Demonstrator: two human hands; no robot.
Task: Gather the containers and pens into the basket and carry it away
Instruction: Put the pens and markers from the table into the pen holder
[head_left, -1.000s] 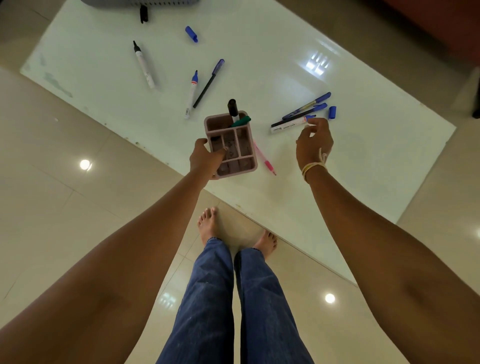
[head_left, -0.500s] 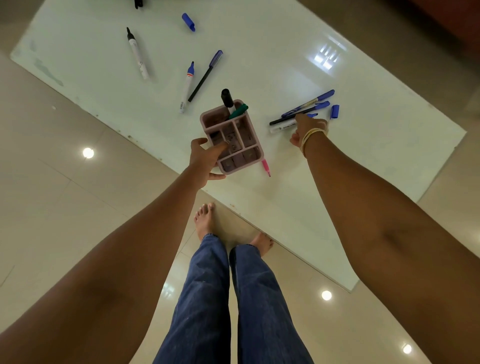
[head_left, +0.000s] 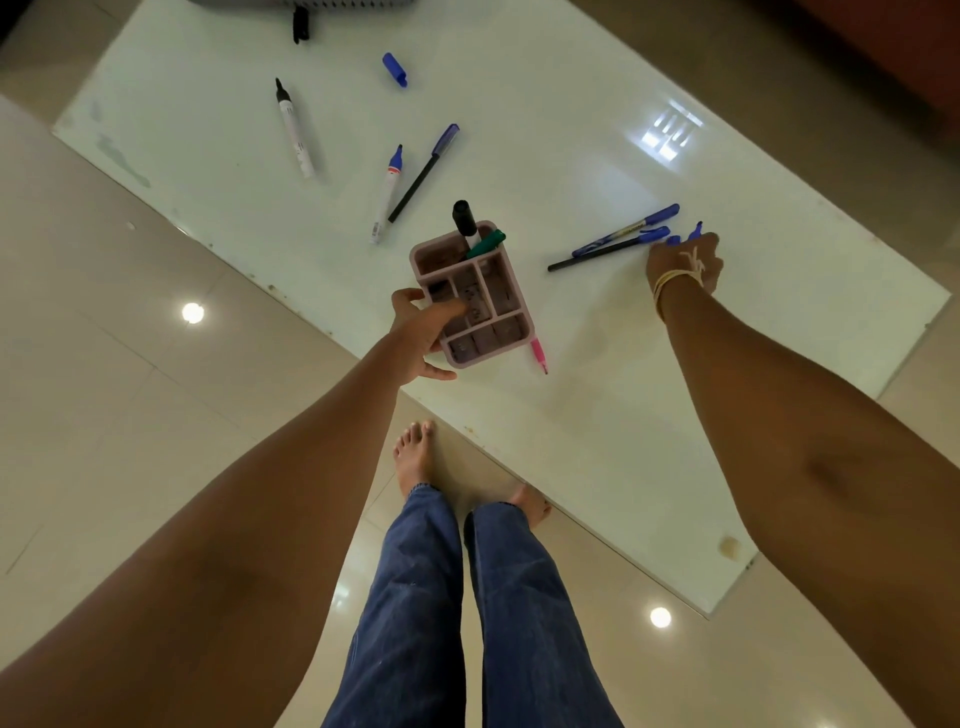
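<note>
On the table (head_left: 571, 130): organizer (head_left: 470, 293) gripped by left hand (head_left: 421, 338), as before.
Right hand (head_left: 683, 265): has slid rightward, now clenched over a blue-tipped marker (head_left: 696, 231).
Writing: too small to read.

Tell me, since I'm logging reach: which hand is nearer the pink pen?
Left. The left hand grips the organizer beside the pink pen; the right hand is farther off.
</note>
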